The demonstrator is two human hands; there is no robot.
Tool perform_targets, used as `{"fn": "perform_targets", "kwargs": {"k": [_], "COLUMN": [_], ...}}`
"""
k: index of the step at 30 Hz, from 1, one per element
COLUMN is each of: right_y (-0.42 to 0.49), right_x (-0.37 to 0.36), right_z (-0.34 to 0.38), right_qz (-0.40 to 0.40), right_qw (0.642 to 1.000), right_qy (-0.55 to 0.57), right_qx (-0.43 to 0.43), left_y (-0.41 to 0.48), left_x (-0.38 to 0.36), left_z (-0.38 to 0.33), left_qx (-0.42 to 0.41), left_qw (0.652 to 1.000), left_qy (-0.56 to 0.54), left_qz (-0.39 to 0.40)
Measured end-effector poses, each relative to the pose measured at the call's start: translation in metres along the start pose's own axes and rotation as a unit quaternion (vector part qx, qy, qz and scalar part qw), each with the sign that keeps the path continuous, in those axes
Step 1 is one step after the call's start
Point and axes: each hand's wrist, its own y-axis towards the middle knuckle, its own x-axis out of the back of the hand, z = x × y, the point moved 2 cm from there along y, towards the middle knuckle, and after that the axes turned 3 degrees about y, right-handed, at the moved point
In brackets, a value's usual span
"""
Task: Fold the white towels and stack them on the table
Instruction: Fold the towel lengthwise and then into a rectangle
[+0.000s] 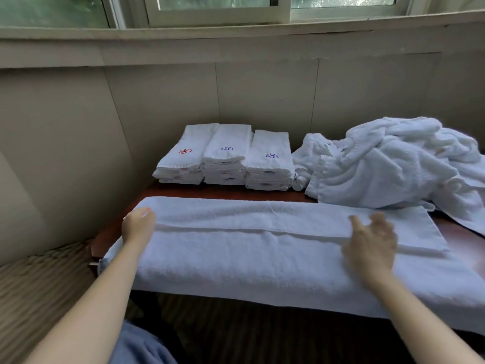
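A long white towel (257, 248) lies across the dark wooden table (456, 232), folded lengthwise, with its near edge hanging over the front. My left hand (138, 225) rests on its left end with fingers curled over the edge. My right hand (371, 240) hovers or lies flat over the right part of the fold, fingers spread and blurred. Three stacks of folded white towels (225, 156) with small embroidered marks stand side by side at the back. A heap of unfolded white towels (388, 164) fills the back right.
The table stands in a corner of beige panelled wall (162, 101) below a window sill (236, 35). A woven beige surface (39, 285) lies to the left of the table. Blue fabric (141, 345) shows at the bottom edge.
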Motion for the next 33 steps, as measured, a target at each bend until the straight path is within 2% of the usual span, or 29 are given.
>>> {"fn": "perform_targets", "kwargs": {"k": [3, 8, 10, 12, 14, 18, 20, 22, 23, 25, 27, 30, 33], "right_y": [-0.008, 0.007, 0.009, 0.004, -0.001, 0.0, 0.0, 0.002, 0.003, 0.0, -0.007, -0.014, -0.016], "right_x": [-0.022, -0.034, -0.028, -0.023, -0.021, -0.023, -0.024, -0.023, -0.026, -0.039, -0.05, -0.042, -0.03], "right_z": [0.057, 0.105, 0.103, 0.095, 0.09, 0.092, 0.098, 0.113, 0.122, 0.136, 0.143, 0.139, 0.119], "right_qz": [0.045, 0.08, 0.011, -0.101, -0.132, -0.053, -0.048, -0.026, 0.021, 0.173, 0.253, 0.233, 0.201], "right_qw": [0.984, 0.954, 0.95, 0.943, 0.94, 0.956, 0.952, 0.944, 0.943, 0.933, 0.917, 0.922, 0.93], "right_qy": [-0.012, -0.015, -0.006, 0.04, 0.048, 0.036, 0.078, 0.147, 0.157, 0.096, 0.035, 0.025, 0.004], "right_qx": [0.174, 0.29, 0.311, 0.313, 0.312, 0.287, 0.293, 0.293, 0.292, 0.301, 0.306, 0.309, 0.309], "left_y": [0.0, 0.009, 0.016, 0.023, 0.028, 0.028, 0.025, 0.019, 0.016, 0.011, 0.01, 0.003, -0.024], "left_x": [0.0, 0.001, 0.004, 0.008, 0.011, 0.008, 0.004, -0.001, -0.003, -0.006, -0.009, -0.03, -0.07], "left_z": [-0.003, 0.008, 0.013, 0.019, 0.023, 0.019, 0.016, 0.013, 0.01, 0.004, -0.008, -0.036, -0.075], "left_qx": [-0.011, -0.011, 0.0, 0.02, 0.037, 0.03, -0.006, -0.024, -0.016, 0.008, 0.0, -0.073, -0.149], "left_qw": [0.999, 0.999, 0.999, 0.999, 0.997, 0.999, 0.997, 0.978, 0.965, 0.937, 0.907, 0.9, 0.89], "left_qy": [0.022, -0.005, -0.018, -0.043, -0.065, -0.017, 0.082, 0.207, 0.258, 0.347, 0.418, 0.417, 0.376], "left_qz": [-0.032, -0.036, -0.036, -0.027, -0.016, -0.002, 0.012, 0.023, 0.031, 0.05, 0.061, 0.106, 0.209]}}
